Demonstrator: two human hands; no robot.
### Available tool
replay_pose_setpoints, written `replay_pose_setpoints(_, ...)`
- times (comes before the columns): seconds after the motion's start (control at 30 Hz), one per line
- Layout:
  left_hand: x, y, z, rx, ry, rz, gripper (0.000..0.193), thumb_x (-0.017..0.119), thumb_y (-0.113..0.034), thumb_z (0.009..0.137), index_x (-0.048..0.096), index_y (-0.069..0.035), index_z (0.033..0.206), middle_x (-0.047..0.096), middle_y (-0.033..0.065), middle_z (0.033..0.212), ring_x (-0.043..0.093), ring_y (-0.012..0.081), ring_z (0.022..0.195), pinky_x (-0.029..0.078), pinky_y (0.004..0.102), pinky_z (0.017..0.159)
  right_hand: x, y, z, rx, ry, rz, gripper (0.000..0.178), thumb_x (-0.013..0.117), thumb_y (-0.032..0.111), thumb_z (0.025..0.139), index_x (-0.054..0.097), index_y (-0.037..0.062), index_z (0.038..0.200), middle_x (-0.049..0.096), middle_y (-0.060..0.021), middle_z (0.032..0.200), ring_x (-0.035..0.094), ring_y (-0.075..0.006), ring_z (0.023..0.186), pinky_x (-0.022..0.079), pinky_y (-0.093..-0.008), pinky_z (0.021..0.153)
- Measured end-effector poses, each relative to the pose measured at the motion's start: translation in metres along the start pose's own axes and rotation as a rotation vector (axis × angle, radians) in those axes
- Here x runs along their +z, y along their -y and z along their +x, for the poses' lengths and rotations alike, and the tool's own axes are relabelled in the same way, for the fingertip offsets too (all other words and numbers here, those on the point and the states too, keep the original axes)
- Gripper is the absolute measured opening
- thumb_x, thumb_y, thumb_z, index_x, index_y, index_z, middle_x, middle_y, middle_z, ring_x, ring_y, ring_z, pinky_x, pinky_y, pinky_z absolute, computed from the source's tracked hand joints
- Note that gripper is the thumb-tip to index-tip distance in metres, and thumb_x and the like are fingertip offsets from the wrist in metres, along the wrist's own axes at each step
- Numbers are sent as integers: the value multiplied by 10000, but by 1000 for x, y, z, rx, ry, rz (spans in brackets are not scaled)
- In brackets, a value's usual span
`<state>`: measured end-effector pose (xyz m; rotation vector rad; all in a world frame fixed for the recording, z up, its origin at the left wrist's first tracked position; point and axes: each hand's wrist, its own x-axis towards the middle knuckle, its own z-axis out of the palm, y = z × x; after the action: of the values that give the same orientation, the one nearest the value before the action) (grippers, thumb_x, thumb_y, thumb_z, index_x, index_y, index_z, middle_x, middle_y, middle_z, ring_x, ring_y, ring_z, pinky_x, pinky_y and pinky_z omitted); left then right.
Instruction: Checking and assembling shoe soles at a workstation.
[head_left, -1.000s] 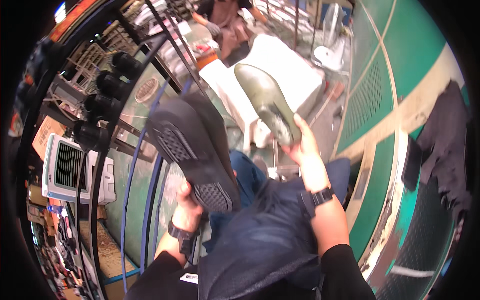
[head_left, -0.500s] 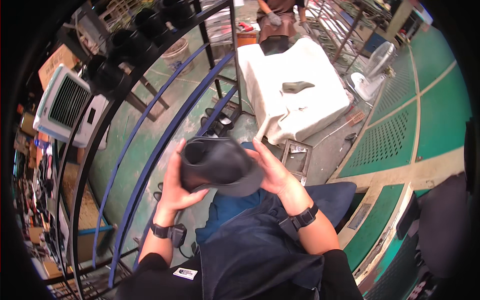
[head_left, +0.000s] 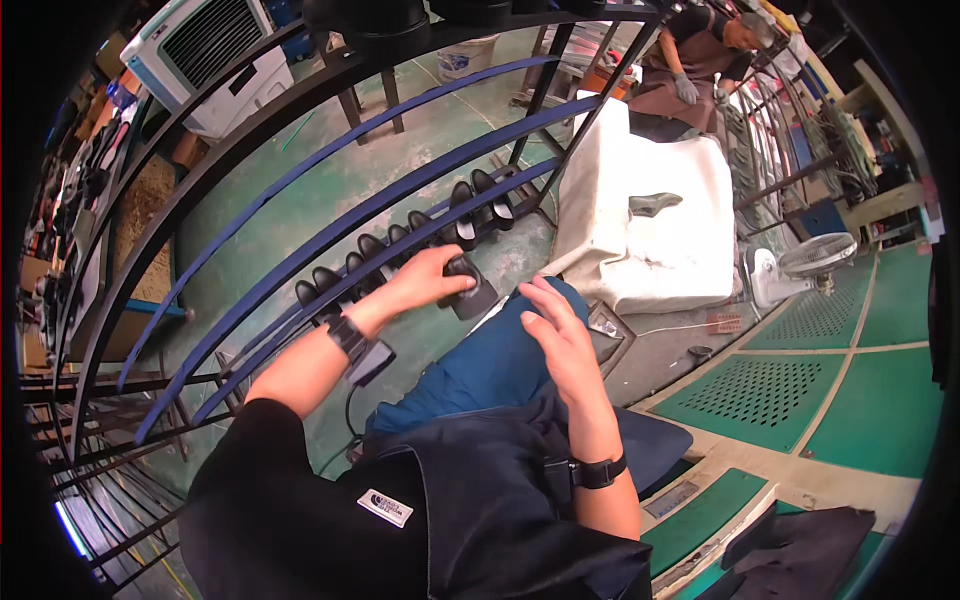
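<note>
My left hand [head_left: 440,275] reaches forward and grips a black boot [head_left: 476,302], with the fingers closed over its upper end. The boot is beside the lower blue rail of a rack [head_left: 420,155], close to a row of black shoes [head_left: 408,238] at that rail. My right hand [head_left: 558,330] is raised to the right of the boot and apart from it. Its fingers are stretched out and nothing is in it. Below it lies my blue-clad knee [head_left: 500,345].
Ahead stands a white-covered block [head_left: 680,250] with a dark shoe-shaped piece [head_left: 655,204] on top. A person [head_left: 690,75] in gloves sits behind it. A white fan [head_left: 800,265] and green panels [head_left: 760,390] are at right; an air cooler [head_left: 215,60] is far left.
The boot was between both hands in front of me. Now only my left hand has it, farther forward by the rack; my right hand has let go. The view has turned left.
</note>
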<state>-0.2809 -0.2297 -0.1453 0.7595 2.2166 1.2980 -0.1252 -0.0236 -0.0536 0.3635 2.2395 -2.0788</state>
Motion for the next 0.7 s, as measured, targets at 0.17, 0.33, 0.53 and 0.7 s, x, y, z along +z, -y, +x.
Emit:
replay_pose_setpoints(0.17, -3, 58, 88, 15, -158, 428, 308, 686, -256, 792, 589, -48, 998, 670, 196, 941, 626, 391, 961, 487, 498, 782, -38, 16, -26, 136, 49, 89, 393, 552, 174, 973, 548, 15, 1332, 587, -133, 1306, 553, -230, 1224, 469, -343, 964)
replay_pose_setpoints(0.33, 12, 105, 129, -61, -386, 401, 644, 616, -234, 790, 432, -80, 1388, 575, 249, 1244, 560, 420, 1145, 460, 496, 957, -48, 24, -48, 178, 50, -11, 367, 543, 130, 975, 552, 1, 1318, 609, -124, 1277, 590, -199, 1164, 468, -309, 935)
replay_pose_setpoints(0.53, 67, 13, 108, 125, -32, 19, 522, 612, -250, 828, 547, -69, 1313, 667, 177, 1067, 650, 293, 976, 508, 382, 859, -64, 41, -54, 179, 88, -115, 383, 597, 108, 949, 551, -4, 1313, 614, -150, 1259, 592, -214, 1167, 474, -329, 980)
replay_pose_setpoints(0.7, 66, -102, 81, 367, 234, -91, 313, 592, -243, 893, 680, -56, 1128, 700, 111, 814, 661, 195, 728, 506, 331, 677, -110, 85, -80, 101, 115, -334, 409, 617, 134, 938, 550, 9, 1322, 622, -158, 1236, 591, -233, 1169, 479, -339, 976)
